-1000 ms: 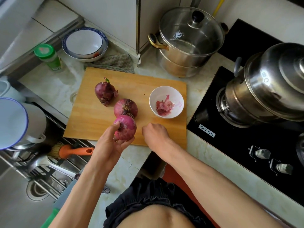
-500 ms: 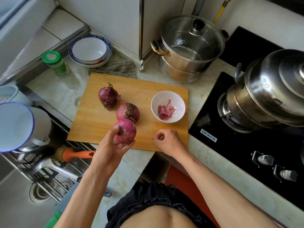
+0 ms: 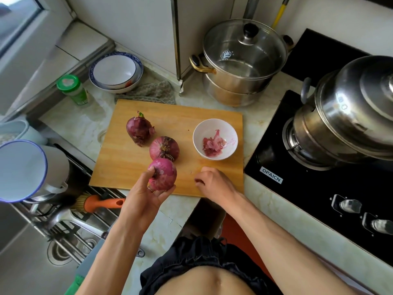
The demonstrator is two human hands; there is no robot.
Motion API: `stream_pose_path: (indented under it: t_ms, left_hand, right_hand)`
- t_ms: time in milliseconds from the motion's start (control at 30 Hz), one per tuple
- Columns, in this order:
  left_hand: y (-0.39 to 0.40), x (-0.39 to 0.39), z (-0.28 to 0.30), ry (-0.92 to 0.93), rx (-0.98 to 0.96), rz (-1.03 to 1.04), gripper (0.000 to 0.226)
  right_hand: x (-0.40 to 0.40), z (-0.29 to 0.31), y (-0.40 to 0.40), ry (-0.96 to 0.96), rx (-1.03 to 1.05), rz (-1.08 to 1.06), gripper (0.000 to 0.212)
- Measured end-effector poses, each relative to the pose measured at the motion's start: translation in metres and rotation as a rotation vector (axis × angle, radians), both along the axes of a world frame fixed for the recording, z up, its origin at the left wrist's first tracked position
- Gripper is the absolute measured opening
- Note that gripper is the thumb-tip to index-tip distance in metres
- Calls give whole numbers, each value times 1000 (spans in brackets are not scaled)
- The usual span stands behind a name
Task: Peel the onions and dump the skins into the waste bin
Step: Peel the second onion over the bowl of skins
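Our left hand [image 3: 146,194] has its fingers [image 3: 168,191] curled under and around the near onion [image 3: 163,173], with the thumb pressed on its upper left side close to the root end. That onion is lifted just off the near edge of the cutting board [image 3: 127,165] and looks paler and smoother than the others, so we judge it partly peeled. Its root end points up and slightly left, toward the thumb, which puts its long axis roughly toward the camera, not along the board.

Our right hand [image 3: 212,182] sits just to the right of the onion, apart from it, low over the board with the fingers loosely curled. We cannot tell whether a scrap of skin is pinched in them; nothing shows clearly. It is the free hand and the nearer one to the white bowl [image 3: 230,133], which lies up and to the right of it on the board and already holds a small heap of skins [image 3: 212,143].

So the next move turns on a short leftward reach: the onion lies directly left of the right fingers, root end upward and reachable from above.

Farther out, a second onion [image 3: 164,148] rests on the board just behind the held one, and a darker third onion [image 3: 139,130] with a green sprout lies beyond it to the left. Both appear to have their dry skins on. No waste bin is in view on the desk [image 3: 261,201].
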State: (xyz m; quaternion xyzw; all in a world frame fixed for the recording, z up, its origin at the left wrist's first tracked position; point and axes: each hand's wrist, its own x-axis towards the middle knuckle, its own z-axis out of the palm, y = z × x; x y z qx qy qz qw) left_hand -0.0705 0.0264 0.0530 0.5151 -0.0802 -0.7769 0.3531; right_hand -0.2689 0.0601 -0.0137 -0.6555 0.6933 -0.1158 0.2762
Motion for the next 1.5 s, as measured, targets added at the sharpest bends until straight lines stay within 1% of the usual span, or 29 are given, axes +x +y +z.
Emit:
stream_pose_path:
  t_ms: [200, 367, 500, 600, 667, 767, 967, 1033, 1100, 1200, 1333, 1500]
  left_hand:
    - [2, 5, 3, 5, 1, 32, 49]
    - [7, 7, 5, 12, 0, 64, 53]
    - [11, 3, 7, 15, -2, 78, 55]
    - [15, -1, 10, 18, -15, 71, 56]
    - [16, -1, 11, 17, -16, 71, 55]
    - [18, -2, 13, 16, -30, 72, 54]
    - [25, 3, 12, -2, -17, 93, 49]
    - [27, 3, 10, -9, -5, 97, 48]
    - [29, 3, 8, -13, 4, 93, 49]
    - [28, 1, 8, -12, 10, 95, 51]
    - [25, 1, 9, -11, 5, 95, 53]
    - [24, 3, 8, -13, 3, 102, 52]
  right_hand:
    - [-10, -2, -13, 29, -11, 133, 18]
    - [-14, -10, -7, 71, -166, 260, 9]
    - [-11, -14, 0, 90, -338, 267, 22]
    - [-8, -18, 5, 133, -333, 238, 27]
    - [-7, -22, 5, 153, -291, 218, 22]
    - [-10, -21, 5, 61, -202, 139, 13]
    - [-16, -18, 10, -208, -82, -140, 12]
    - [-17, -20, 11, -249, -73, -167, 11]
    - [-17, -23, 15, -256, -142, -131, 10]
    - [-16, -29, 21, -204, -266, -34, 13]
    - [-15, -29, 30, -79, -331, 71, 27]
    - [-16, -33, 36, 66, -439, 170, 32]
